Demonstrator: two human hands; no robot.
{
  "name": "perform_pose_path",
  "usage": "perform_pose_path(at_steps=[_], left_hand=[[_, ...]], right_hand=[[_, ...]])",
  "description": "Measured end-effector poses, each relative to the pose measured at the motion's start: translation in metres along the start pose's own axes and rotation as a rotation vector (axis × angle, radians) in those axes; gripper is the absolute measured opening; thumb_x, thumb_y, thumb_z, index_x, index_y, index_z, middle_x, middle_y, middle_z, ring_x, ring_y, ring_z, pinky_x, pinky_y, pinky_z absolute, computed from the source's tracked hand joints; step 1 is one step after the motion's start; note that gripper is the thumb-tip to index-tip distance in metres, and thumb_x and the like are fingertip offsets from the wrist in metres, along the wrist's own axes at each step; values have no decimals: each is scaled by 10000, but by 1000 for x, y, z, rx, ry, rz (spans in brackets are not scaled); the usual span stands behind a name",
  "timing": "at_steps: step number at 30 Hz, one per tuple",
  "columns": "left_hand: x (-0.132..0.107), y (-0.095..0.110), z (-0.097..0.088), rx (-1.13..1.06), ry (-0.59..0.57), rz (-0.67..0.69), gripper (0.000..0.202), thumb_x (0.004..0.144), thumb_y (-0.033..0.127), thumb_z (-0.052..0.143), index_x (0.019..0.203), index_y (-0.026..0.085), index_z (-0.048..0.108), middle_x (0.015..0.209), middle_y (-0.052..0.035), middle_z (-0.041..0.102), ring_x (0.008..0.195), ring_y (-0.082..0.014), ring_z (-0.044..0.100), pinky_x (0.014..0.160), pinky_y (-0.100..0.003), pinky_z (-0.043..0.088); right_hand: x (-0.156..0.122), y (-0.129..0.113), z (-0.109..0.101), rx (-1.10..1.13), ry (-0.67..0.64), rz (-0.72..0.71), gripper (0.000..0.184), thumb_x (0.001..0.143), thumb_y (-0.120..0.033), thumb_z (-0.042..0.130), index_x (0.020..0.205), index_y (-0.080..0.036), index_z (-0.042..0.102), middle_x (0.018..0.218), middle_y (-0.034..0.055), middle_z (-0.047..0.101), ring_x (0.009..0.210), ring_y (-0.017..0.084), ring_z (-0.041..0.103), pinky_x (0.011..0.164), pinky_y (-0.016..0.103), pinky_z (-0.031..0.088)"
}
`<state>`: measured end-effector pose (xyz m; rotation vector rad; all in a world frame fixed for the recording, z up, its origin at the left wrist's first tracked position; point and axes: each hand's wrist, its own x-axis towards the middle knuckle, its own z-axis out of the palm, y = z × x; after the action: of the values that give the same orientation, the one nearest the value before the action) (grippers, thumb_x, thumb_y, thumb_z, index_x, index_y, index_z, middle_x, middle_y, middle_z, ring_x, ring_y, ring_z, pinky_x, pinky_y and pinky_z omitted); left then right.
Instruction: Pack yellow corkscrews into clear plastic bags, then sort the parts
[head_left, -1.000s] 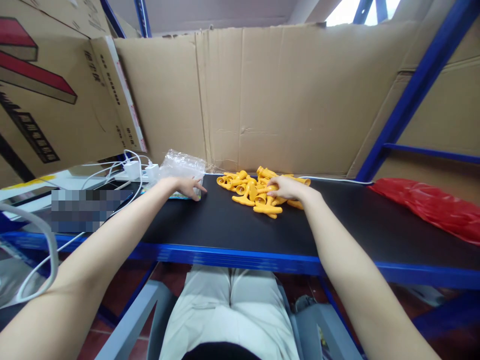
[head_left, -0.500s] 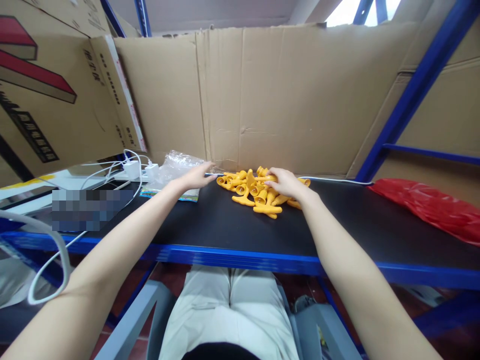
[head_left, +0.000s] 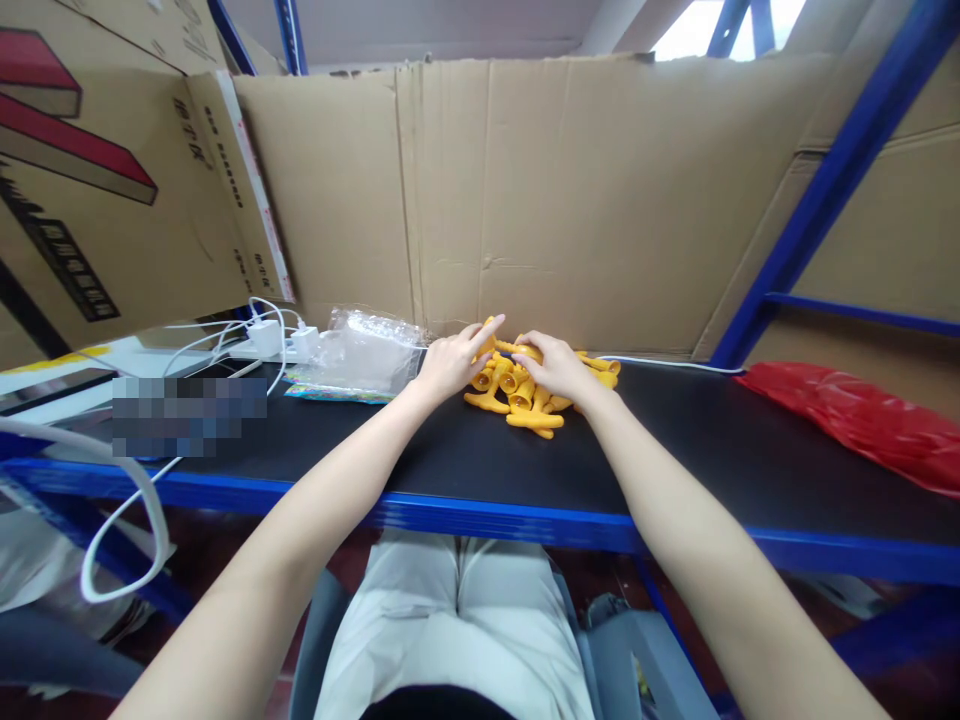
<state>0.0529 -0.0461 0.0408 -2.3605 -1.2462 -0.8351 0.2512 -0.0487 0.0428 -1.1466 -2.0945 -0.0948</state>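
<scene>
A pile of yellow plastic pieces lies on the black tabletop; several are T-shaped with a crossbar, and some show hollow, bell-like ends. At the left of the pile, my left hand has its thumb and fingers around one yellow piece, with the index finger stretched along it. My right hand comes over the pile from the right, its fingers closed on another yellow piece. The two hands are close together, a small gap apart. My fingers partly hide both held pieces.
A clear plastic bag with a colourful edge lies left of the pile. White chargers and cables sit further left. A red plastic bag rests at the right. Cardboard walls the back; a blue rail edges the front.
My left hand has moved right, from beside the clear bag to the pile, and closed on a yellow piece. My right hand has shifted slightly left.
</scene>
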Motion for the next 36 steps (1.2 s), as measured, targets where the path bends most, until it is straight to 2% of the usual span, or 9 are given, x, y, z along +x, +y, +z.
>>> perform_pose_path(at_steps=[5,10,15,21,31,36], left_hand=[[-6,-10,5,-7,33,-107,448,905,302,392,1352,297,394,1091,-73,613,907,-185,627,759,-268,470],[-8,-23,6,-110,134,-172,404,874,318,448,1273,263,474,1038,-62,645,882,-178,618,761,-271,464],[-9,-27,8,-148,139,-180,384,862,297,458,1242,254,495,1081,-53,643,898,-173,612,773,-276,463],[-10,-20,6,-160,113,-173,383,870,300,451,1250,268,481,1103,-47,644,910,-176,619,786,-276,460],[-10,-20,8,-119,126,-205,368,845,332,475,1201,245,518,789,-13,671,684,-149,618,650,-228,427],[-11,-19,10,-170,124,-217,362,836,335,476,1180,234,523,685,5,641,606,-137,584,605,-217,396]], right_hand=[[16,-11,0,5,-42,-52,211,824,-290,506,984,-186,598,974,70,658,886,200,596,812,330,423],[32,-15,-7,-92,-84,-101,237,819,-310,531,1007,-191,613,1007,66,658,918,216,587,826,348,405],[22,-6,5,-182,-46,-141,293,873,-302,457,1113,-190,582,1107,97,626,1040,249,533,901,402,355],[11,-1,14,-224,-67,-147,324,891,-278,415,1163,-171,554,1116,107,617,1033,249,525,896,398,350],[12,-2,10,-272,-32,-175,269,881,-248,427,1095,-167,568,1024,104,629,968,249,520,855,382,340],[12,-6,5,-341,42,-224,202,854,-209,458,1025,-173,559,992,98,618,958,246,510,867,383,319]])
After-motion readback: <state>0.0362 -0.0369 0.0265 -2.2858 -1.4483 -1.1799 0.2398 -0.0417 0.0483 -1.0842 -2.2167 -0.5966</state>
